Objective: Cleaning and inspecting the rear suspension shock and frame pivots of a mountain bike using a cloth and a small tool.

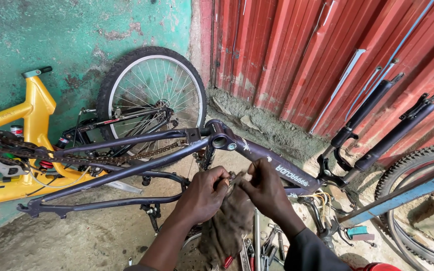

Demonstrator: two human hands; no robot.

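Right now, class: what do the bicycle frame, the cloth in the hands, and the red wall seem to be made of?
Bicycle frame: probably metal tubing, dark purple painted finish, slightly glossy with scuffs.
Cloth, held by the left hand and right hand: woven fabric, brown, limp, creased and dirty-looking.
Red wall: likely corrugated sheet metal, painted red, judging by the regular ridges.

Dark purple bicycle frame [141,163] upside down on ground, suspension fork [377,125] pointing up toward red corrugated metal wall [302,50]. Yellow bicycle frame [26,130] at left against green painted wall [51,35]. Spoked wheel [151,95] with black tyre leaning in corner behind frames. Second tyre [418,200] at right edge, blue bar [403,198] crossing it. Scattered tools [262,246] on ground at bottom centre.
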